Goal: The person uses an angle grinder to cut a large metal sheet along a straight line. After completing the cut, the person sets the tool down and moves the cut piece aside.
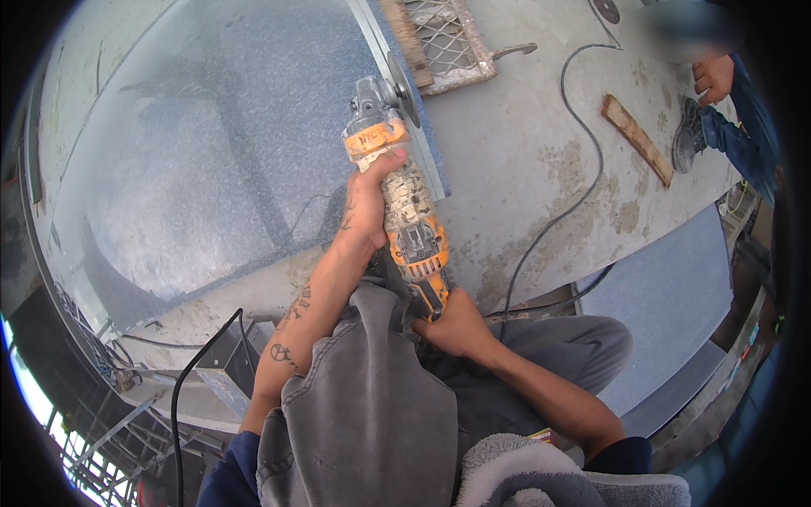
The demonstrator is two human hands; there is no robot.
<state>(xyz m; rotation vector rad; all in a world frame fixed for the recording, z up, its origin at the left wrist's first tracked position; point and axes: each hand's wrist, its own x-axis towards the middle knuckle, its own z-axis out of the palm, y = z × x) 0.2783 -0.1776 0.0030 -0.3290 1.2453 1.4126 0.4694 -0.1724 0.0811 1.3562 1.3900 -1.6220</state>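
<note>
An orange and grey angle grinder [409,201], its body wrapped in worn, dirty tape, lies across the middle of the view. My left hand [368,205] is closed around its taped body, thumb toward the head. Lower down, my right hand [459,324] grips the rear handle. At the far end, the dark cutting disc [403,90] stands on edge beside a pale metal strip [377,40]. That strip runs along the right side of a large blue-grey speckled slab [245,127]. Whether the disc touches strip or slab, I cannot tell.
A rusty mesh-filled frame [445,38] lies beyond the slab's right edge. A dark cable [564,215] snakes over the concrete floor [507,144] near a wooden board [638,139]. At the far right is another person's hand [714,78] and shoe [688,135]. Another sheet [663,291] lies lower right.
</note>
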